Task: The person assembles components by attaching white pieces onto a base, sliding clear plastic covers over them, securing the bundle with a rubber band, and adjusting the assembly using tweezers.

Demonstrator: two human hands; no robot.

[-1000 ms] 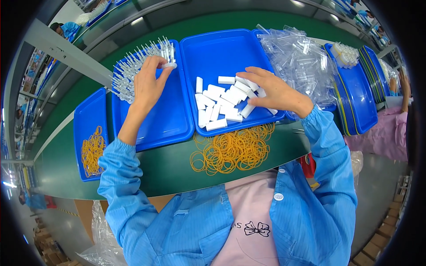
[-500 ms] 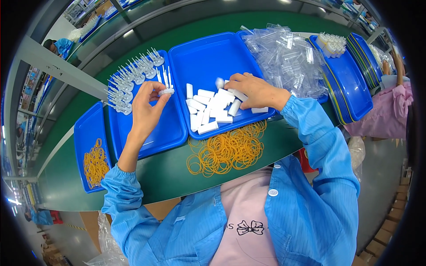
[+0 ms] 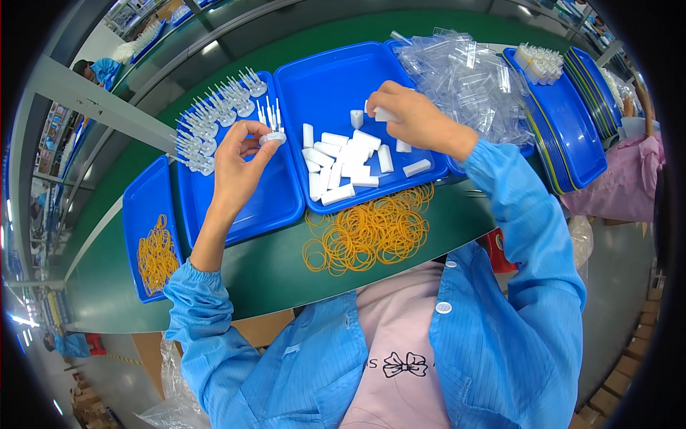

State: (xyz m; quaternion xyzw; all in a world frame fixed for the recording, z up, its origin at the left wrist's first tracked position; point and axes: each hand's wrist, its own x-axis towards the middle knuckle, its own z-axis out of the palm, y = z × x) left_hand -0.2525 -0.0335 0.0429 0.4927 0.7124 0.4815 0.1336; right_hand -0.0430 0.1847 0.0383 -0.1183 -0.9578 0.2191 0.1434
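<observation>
My left hand [image 3: 241, 161] pinches a small round base with several thin white prongs [image 3: 273, 136] standing up from it, above the right edge of the left blue tray [image 3: 250, 204]. More such pronged pieces [image 3: 214, 118] stand in rows along that tray's far side. A white block [image 3: 384, 114] is gripped in the fingers of my right hand [image 3: 423, 120], over the middle blue tray [image 3: 321, 75]. Beneath and beside it, many loose white blocks [image 3: 351, 156] lie heaped in the tray's near half. One white block [image 3: 356, 119] stands upright, apart from the heap.
Orange rubber bands [image 3: 368, 232] lie on the green table [image 3: 271, 279]; others [image 3: 157, 254] sit in a small blue tray [image 3: 139, 200] at left. Clear plastic tubes [image 3: 464, 89] are piled at right. Beyond are stacked blue trays [image 3: 572, 136] and a person in pink [image 3: 607, 179].
My right hand has risen away from the heap, now with a white block in its fingers. My left hand still holds the pronged piece in nearly the same place.
</observation>
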